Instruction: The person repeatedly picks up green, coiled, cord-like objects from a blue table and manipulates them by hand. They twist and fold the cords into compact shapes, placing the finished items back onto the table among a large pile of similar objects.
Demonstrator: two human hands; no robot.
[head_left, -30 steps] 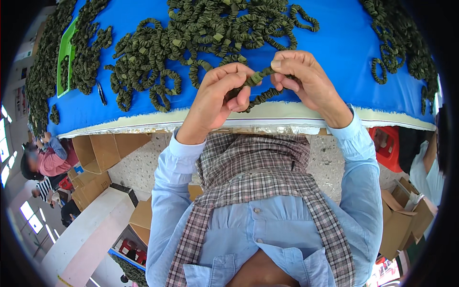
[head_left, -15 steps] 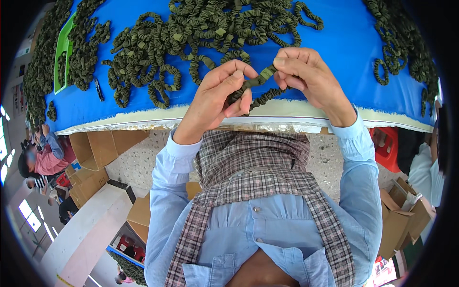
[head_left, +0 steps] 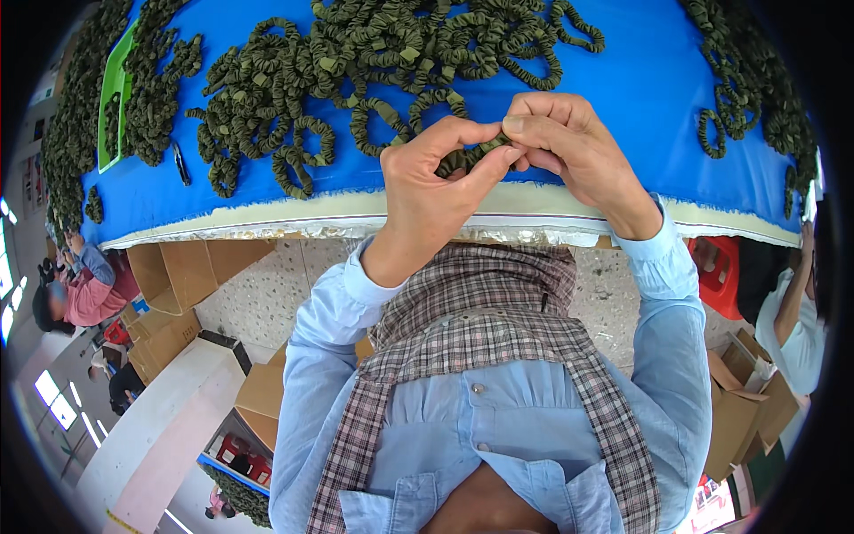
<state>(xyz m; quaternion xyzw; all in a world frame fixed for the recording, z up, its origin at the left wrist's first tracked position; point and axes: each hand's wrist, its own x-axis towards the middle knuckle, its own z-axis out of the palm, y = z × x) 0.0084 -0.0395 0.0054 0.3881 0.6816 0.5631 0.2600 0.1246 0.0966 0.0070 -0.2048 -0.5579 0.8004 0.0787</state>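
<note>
Both my hands meet just above the front edge of the blue-covered table. My left hand [head_left: 433,182] pinches a dark green scrunchie [head_left: 454,163], its thumb and forefinger reaching across to my other fingertips. On the same scrunchie, my right hand [head_left: 569,147] closes thumb against forefinger. Most of the gathered ring is hidden behind my fingers. Just beyond lies a big heap of matching scrunchies [head_left: 400,53], some with a smooth flat section. A few loose rings [head_left: 313,141] spread from the heap's left side toward me.
Left on the table are a green tray [head_left: 110,98], another scrunchie pile [head_left: 151,98] and a small dark tool [head_left: 181,165]. More scrunchies [head_left: 747,98] cover the far right. Cardboard boxes [head_left: 178,276] and a red stool [head_left: 716,278] stand below the edge. Other people sit at both sides.
My left hand has turned and moved right, its fingertips now against my right hand's. The scrunchie's flat section, visible before between the hands, is now mostly covered by fingers.
</note>
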